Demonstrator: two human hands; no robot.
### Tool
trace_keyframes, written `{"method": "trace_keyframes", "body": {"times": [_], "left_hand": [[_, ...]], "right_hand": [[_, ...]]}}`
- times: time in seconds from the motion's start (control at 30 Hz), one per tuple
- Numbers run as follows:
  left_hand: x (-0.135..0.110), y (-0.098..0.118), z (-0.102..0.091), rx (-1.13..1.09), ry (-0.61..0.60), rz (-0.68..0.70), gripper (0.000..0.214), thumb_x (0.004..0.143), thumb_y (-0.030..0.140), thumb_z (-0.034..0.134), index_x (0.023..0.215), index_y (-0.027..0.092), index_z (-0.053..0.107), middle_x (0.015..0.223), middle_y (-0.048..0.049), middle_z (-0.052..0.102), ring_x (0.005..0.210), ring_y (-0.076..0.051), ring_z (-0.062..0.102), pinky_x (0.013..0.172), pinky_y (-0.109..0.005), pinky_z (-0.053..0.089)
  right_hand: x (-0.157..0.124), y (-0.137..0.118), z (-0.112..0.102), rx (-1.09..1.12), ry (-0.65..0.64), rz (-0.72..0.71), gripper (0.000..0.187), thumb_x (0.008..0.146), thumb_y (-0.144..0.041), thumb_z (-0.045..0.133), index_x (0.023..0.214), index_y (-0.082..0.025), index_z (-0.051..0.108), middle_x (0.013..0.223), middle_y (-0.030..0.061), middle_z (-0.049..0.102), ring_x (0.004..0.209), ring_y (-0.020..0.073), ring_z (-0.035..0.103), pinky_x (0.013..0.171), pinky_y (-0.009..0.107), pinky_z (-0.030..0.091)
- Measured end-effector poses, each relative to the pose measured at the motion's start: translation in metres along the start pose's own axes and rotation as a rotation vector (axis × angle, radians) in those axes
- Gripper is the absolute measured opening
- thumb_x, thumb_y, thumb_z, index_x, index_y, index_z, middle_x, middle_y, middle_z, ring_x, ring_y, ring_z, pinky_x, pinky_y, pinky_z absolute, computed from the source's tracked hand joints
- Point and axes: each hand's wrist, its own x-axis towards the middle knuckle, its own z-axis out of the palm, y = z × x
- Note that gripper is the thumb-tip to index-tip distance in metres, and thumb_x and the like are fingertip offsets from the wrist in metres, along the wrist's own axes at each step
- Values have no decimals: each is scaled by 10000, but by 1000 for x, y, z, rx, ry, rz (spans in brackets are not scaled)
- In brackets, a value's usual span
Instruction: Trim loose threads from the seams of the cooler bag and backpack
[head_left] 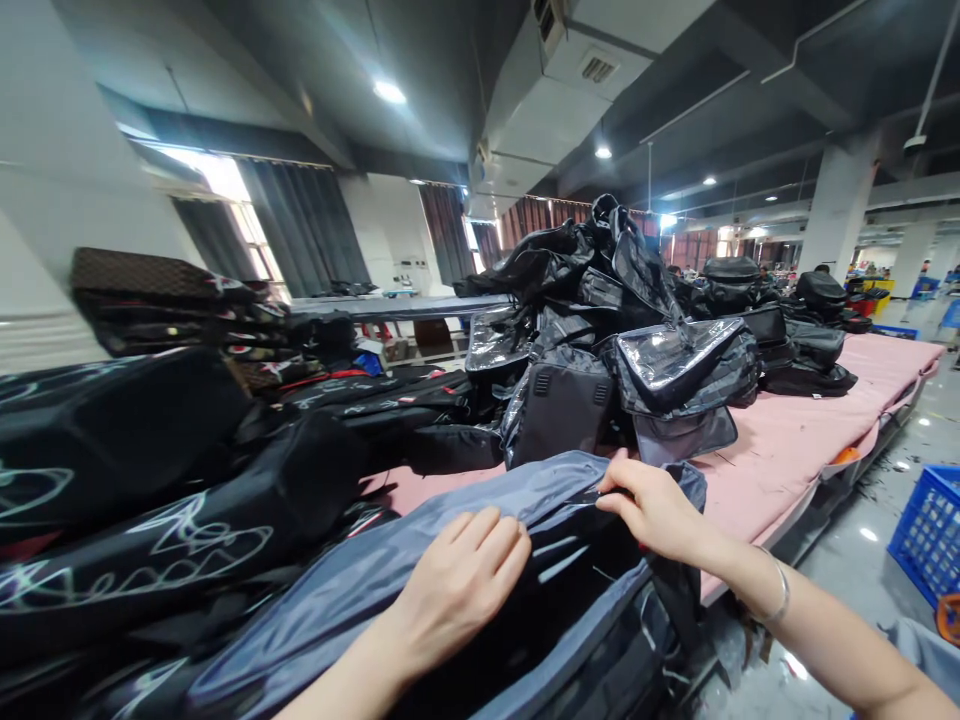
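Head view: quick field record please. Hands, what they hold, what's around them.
left hand: fingers curled over a fold of the grey fabric
right hand: thumb and forefinger pinch the same fabric's edge; bracelet on the wrist
table: pink cover, the fabric lies at its near edge
behind the hands: pile of black bags, some glossy
person's left: black printed cloth with white scribble lines, stacked
floor, right: blue crate

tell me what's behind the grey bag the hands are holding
Behind the grey nylon bag, gripped by the left hand and right hand, a heap of glossy black bags sits on the pink padded table. The heap covers the tabletop behind it.
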Motion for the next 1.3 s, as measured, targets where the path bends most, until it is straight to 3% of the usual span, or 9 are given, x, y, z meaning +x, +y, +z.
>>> {"method": "trace_keyframes", "body": {"times": [0.33, 0.8, 1.03, 1.3], "left_hand": [[-2, 1, 2, 15, 0, -9, 274, 861, 102, 356, 664, 157, 539, 614, -22, 489, 617, -147, 439, 547, -297, 328], [-2, 0, 1, 15, 15, -14, 274, 861, 105, 356, 676, 150, 554, 609, -22, 489, 606, -149, 435, 542, -300, 338], [-1, 1, 1, -13, 19, -34, 303, 873, 114, 336, 673, 157, 560, 608, -24, 489, 603, -151, 417, 526, -300, 340], [-2, -1, 2, -3, 4, -39, 271, 865, 112, 356, 686, 147, 557, 616, -29, 489, 602, -156, 402, 550, -292, 323]], "right_hand": [[9, -13, 14, -222, -47, -48, 35, 825, -195, 559, 811, -193, 528, 805, 16, 579, 754, 146, 528, 676, 244, 385], [16, -15, 13, -202, -80, -11, 62, 834, -198, 554, 776, -191, 534, 777, 3, 587, 713, 131, 530, 648, 231, 373], [17, -20, 17, -297, -65, -36, 57, 830, -222, 563, 795, -201, 524, 774, 4, 576, 704, 140, 531, 635, 239, 368], [15, -16, 12, -233, -34, -18, 68, 824, -193, 573, 767, -194, 535, 760, -5, 589, 705, 130, 536, 642, 227, 367]]}}
